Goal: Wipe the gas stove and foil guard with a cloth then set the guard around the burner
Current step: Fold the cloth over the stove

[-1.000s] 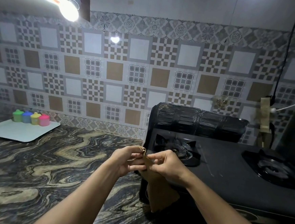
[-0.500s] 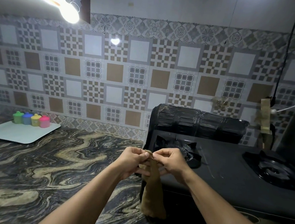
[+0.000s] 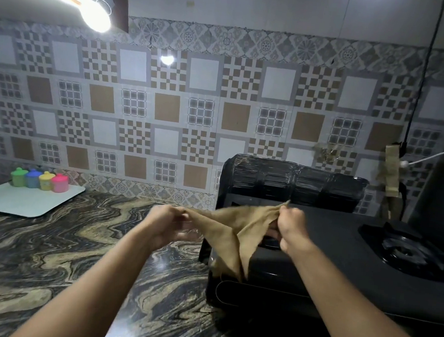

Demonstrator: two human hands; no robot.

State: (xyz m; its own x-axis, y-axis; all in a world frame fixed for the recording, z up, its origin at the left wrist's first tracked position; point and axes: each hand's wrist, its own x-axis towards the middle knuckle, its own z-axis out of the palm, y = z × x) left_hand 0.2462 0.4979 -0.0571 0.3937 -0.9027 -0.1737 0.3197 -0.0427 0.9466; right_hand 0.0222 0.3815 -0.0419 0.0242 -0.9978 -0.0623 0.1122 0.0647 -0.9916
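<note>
Brown cloth (image 3: 227,227), 1, stretched between 2 hands, left (image 3: 168,225) and right (image 3: 291,231).

A dark marbled countertop (image 3: 58,240) bears the black gas stove (image 3: 340,270); well left of the stove lies a white tray (image 3: 24,202).

Two hands — left hand (image 3: 168,224), right hand (image 3: 291,231) — and one tan cloth (image 3: 230,229). One black gas stove (image 3: 327,269), one visible burner (image 3: 405,250), one foil guard (image 3: 291,181). Four small coloured jars (image 3: 40,179) — on one white tray (image 3: 24,200).
</note>
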